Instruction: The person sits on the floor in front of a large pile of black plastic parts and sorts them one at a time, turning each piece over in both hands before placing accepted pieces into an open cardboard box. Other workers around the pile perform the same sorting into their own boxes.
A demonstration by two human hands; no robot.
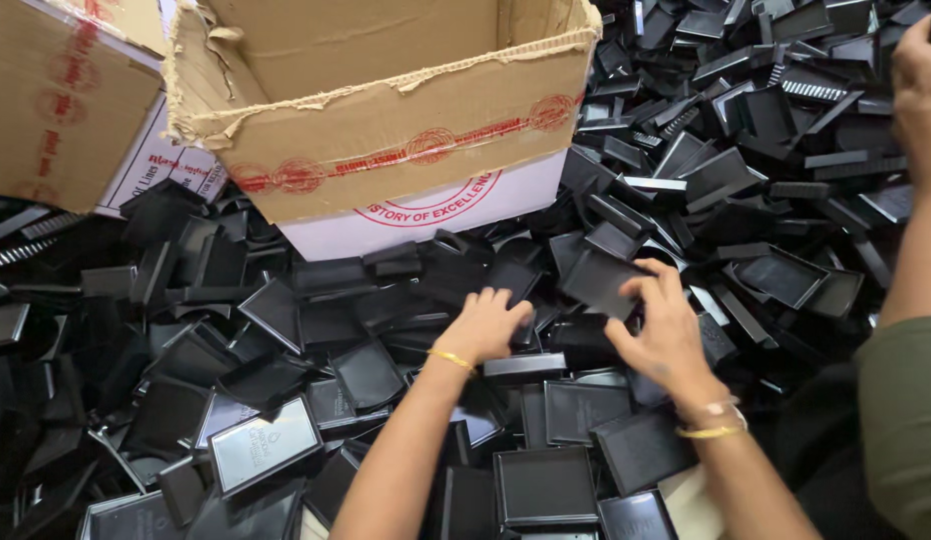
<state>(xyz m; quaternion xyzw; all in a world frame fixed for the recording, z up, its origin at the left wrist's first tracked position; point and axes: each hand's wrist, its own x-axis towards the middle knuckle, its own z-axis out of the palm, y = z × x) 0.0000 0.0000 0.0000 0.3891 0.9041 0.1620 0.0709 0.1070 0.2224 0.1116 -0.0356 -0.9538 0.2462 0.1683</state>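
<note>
A big heap of black plastic box halves and lids (286, 330) covers the whole surface. My left hand (483, 326) lies palm down on the pile at the middle, fingers curled over a black piece. My right hand (668, 330), just to the right, pinches the edge of a flat black lid (598, 280) tilted up from the heap. Both wrists wear thin gold bangles. A stack of square black trays (546, 487) sits between my forearms.
An open, torn cardboard carton (386, 130) stands on the heap at the back, with a second carton (56, 100) at the far left. Another person's arm (911, 260) in a green sleeve reaches in along the right edge.
</note>
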